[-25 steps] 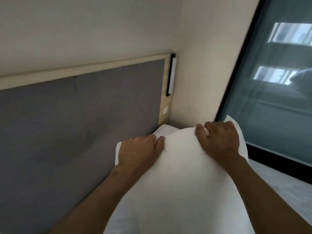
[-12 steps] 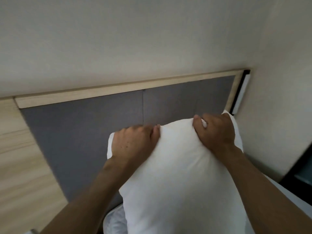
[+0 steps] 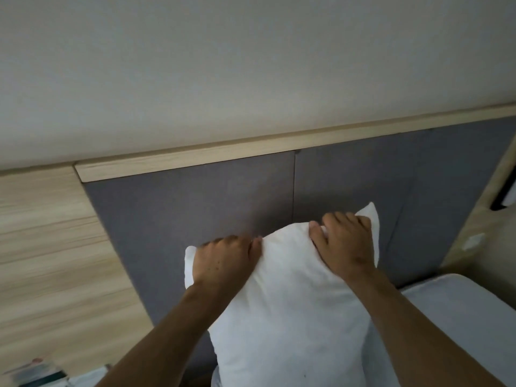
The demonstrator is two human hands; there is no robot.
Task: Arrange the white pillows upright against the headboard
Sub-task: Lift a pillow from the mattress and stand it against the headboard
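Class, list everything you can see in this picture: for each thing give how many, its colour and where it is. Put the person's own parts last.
Pillow: one, white, centre, held upright in front of the headboard.
Headboard: one, grey padded panels with a pale wood top rail, across the middle.
Wall: one, off-white, above the headboard.
Wood panel: one, pale, left of the headboard.
Mattress: one, white, lower right.
Blurred items: number unclear, dark and pale, bottom left corner.
Dark fixture: one, black, right edge.
Left hand: one, gripping the pillow's top left.
Right hand: one, gripping the pillow's top right.
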